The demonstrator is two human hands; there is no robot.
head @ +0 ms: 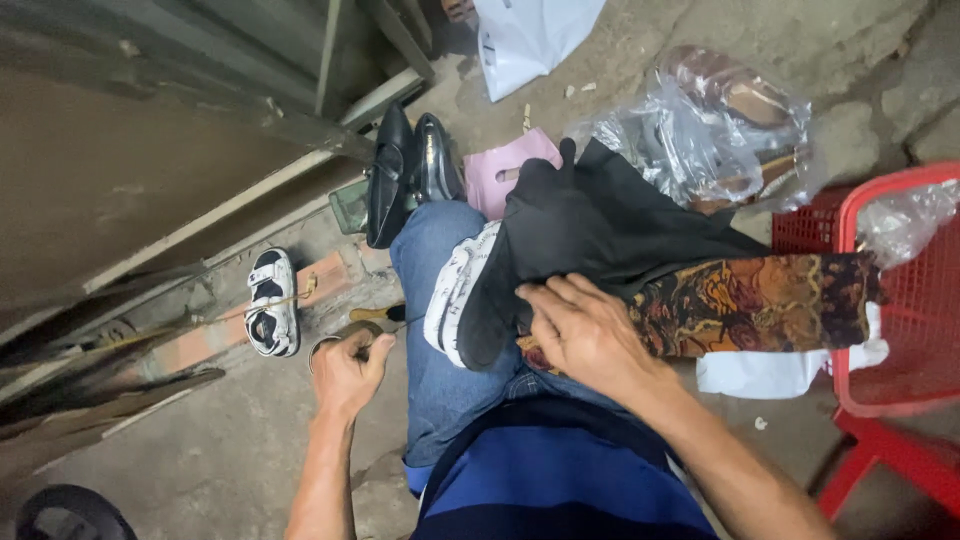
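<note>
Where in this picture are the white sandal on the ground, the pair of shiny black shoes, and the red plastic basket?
white sandal [271,316], head view, on its strapped upper.
shiny black shoes [410,170], head view, between the two toes, on the left shoe's inner edge.
red plastic basket [905,300], head view, on its mesh wall.

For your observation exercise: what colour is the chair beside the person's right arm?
Red chair, clearest in the head view.

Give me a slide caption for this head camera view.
Left hand grips a small brush over a tin; right hand steadies a shoe on the knee.
</note>
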